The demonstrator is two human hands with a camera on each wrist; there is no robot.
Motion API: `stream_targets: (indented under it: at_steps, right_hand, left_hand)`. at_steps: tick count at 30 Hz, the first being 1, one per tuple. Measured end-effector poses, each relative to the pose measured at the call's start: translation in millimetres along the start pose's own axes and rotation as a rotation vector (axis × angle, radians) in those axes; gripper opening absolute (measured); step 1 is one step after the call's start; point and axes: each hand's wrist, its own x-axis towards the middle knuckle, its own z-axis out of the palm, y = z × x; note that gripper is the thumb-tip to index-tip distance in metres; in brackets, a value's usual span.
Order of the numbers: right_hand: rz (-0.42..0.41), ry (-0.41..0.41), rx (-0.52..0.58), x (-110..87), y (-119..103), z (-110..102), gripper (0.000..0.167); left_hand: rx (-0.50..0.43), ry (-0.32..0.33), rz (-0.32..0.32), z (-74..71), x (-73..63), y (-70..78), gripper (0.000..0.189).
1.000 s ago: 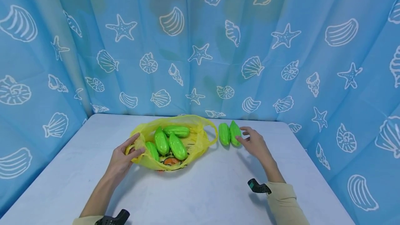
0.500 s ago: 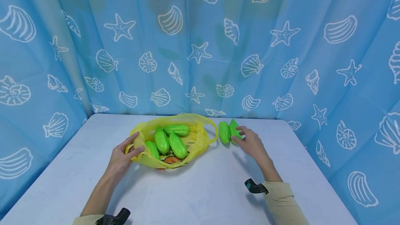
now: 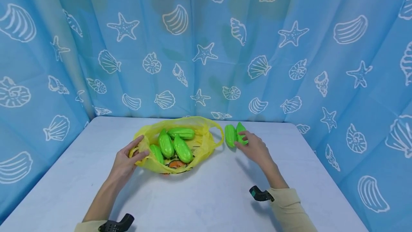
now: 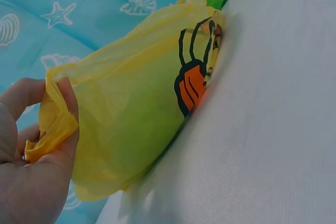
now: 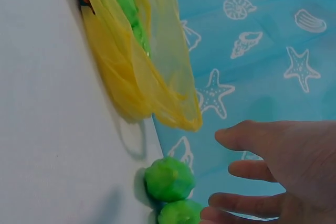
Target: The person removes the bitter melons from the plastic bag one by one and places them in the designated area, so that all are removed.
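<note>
My left hand (image 3: 123, 164) pinches the left rim of a thin yellow plastic bag (image 3: 152, 167). In the left wrist view the bunched rim (image 4: 55, 124) sits between thumb and fingers. Several glossy green ribbed gourds lie inside, one of them (image 3: 183, 149) near the middle. Two more gourds stand side by side right of the bag: a blunt-ended one (image 3: 230, 136) and a pointed one (image 3: 240, 128). My right hand (image 3: 256, 150) hovers by this pair and partly hides the pointed one. Its fingers are spread and hold nothing in the right wrist view.
All of this lies on a white-covered table (image 3: 199, 203). A blue curtain (image 3: 206, 78) with white shell prints hangs along the back and sides. The bag's loose handle (image 3: 221, 137) loops out towards the pair of gourds.
My right hand has shifted slightly left, from beside the pointed gourd to in front of it. My left hand keeps its grip on the bag, and the gourds stay where they were.
</note>
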Motion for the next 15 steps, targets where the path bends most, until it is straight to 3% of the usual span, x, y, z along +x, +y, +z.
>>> stream_targets:
  at_steps: [15]
  right_hand:
    - [-0.069, -0.077, -0.027, -7.2, -26, 8, 0.048]
  left_hand:
    - [-0.015, -0.007, 0.01, -1.5, -1.0, 1.6, 0.078]
